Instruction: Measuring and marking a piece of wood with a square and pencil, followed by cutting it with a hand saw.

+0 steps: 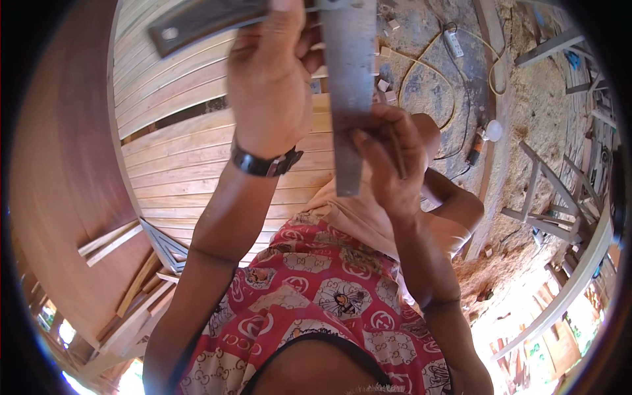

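A try square is held up close in front of me, its dark stock with a hole near the end (197, 27) pointing left and its grey metal blade (350, 72) hanging down toward my lap. The fingers of my left hand (271, 99), with a black band on its wrist, are wrapped round the stock near the corner. My right hand (395, 155) is closed on the blade's lower part, thumb and fingers at its right edge. A thin dark strip shows along the right fingers; I cannot tell what it is. Motion smears the upper end of the tool.
Slatted pale wood (178, 155) lies beneath my arms, beside a large brown panel (66, 151). A grey triangular square (163, 243) rests next to loose wood strips (141, 283). Rightward on the dusty ground are a power strip (453, 43), looping cords, an orange-and-black power tool (475, 148) and wooden frames (550, 191).
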Available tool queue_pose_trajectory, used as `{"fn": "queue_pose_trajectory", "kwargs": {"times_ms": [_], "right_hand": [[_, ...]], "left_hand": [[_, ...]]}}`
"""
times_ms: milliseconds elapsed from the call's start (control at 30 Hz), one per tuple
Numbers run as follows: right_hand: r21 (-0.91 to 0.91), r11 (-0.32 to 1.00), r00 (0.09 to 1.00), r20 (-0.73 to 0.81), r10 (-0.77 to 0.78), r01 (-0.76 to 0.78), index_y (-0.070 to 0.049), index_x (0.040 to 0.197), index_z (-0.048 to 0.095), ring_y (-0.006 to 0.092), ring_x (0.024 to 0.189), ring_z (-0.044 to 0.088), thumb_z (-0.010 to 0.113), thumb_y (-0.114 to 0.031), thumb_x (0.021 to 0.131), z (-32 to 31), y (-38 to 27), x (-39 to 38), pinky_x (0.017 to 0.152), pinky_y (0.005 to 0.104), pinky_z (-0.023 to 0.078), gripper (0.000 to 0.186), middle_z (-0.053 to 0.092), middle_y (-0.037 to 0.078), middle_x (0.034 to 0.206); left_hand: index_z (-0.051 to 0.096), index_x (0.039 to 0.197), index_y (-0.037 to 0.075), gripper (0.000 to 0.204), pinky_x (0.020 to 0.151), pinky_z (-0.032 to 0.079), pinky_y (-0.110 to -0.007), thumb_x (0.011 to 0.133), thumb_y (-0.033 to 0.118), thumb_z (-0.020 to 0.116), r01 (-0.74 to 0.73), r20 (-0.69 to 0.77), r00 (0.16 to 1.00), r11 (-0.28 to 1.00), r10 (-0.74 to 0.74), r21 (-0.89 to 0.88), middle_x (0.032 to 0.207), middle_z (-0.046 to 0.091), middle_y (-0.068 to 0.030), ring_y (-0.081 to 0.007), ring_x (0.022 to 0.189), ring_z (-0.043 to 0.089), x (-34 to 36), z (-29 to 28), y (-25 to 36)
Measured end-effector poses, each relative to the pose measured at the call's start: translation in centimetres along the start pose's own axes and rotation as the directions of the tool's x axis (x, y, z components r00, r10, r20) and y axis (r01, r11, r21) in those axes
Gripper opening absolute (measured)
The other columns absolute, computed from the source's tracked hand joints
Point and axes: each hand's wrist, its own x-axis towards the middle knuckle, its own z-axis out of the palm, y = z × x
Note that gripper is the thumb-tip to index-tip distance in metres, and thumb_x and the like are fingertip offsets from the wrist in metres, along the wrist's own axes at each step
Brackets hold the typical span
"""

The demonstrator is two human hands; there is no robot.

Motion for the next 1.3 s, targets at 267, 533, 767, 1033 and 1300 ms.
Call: {"fn": "queue_pose_trajectory", "kwargs": {"times_ms": [267,533,767,1033,1300], "right_hand": [[-0.508,0.847,0.952,-0.151,-0.266,0.156,0.005,0.124,0.066,0.0075,0.078,0.062,0.052,0.004,0.087,-8.4,0.9,-0.6,0.073,0.0210,0.050,0.040,0.071,0.007,0.090],[-0.499,0.861,0.918,-0.289,-0.271,0.097,0.006,0.124,0.068,0.0027,0.069,0.052,0.056,0.002,0.083,-12.1,0.0,-2.8,0.067,0.0187,0.043,0.042,0.066,0.001,0.080],[-0.356,0.923,0.849,-0.432,-0.304,0.150,0.006,0.126,0.065,0.0067,0.075,0.059,0.061,0.003,0.084,-12.3,-0.6,-4.9,0.071,0.0213,0.048,0.043,0.068,0.003,0.085],[-0.252,0.959,0.850,-0.471,-0.237,0.128,0.007,0.131,0.062,0.0121,0.080,0.063,0.058,0.007,0.083,-12.5,-2.2,-7.9,0.076,0.0236,0.051,0.048,0.065,0.004,0.087],[-0.461,0.884,0.908,-0.399,-0.123,-0.083,0.007,0.132,0.061,0.0061,0.073,0.057,0.062,0.001,0.087,-11.9,-1.5,-14.2,0.062,0.0210,0.047,0.045,0.064,0.002,0.088]], "left_hand": [[0.059,0.140,0.012,0.054,0.092,0.056,-0.043,0.096,0.041,0.071,-0.226,0.301,0.934,0.335,-0.191,0.915,0.126,0.070,-0.0133,-0.0261,0.108,0.070,-4.3,-14.0,-5.0],[0.062,0.139,0.022,0.061,0.087,0.053,-0.045,0.082,0.032,0.082,-0.439,0.311,0.850,-0.246,-0.426,0.864,0.103,0.068,-0.0103,-0.0328,0.099,0.064,-3.0,-24.1,-2.3],[0.067,0.133,0.023,0.060,0.079,0.053,-0.046,0.077,0.039,0.084,-0.631,0.594,0.776,-0.264,-0.214,0.730,0.095,0.062,-0.0097,-0.0315,0.089,0.062,-5.5,-22.9,-2.5],[0.065,0.135,0.022,0.058,0.078,0.052,-0.043,0.082,0.036,0.081,-0.615,0.562,0.788,-0.284,-0.249,0.736,0.091,0.059,-0.0089,-0.0298,0.087,0.061,-9.1,-16.9,-2.8],[0.070,0.127,0.014,0.052,0.077,0.053,-0.042,0.078,0.027,0.084,-0.621,0.592,0.783,-0.186,-0.193,0.761,0.090,0.063,-0.0097,-0.0307,0.084,0.063,-12.7,-12.6,-5.0]]}}
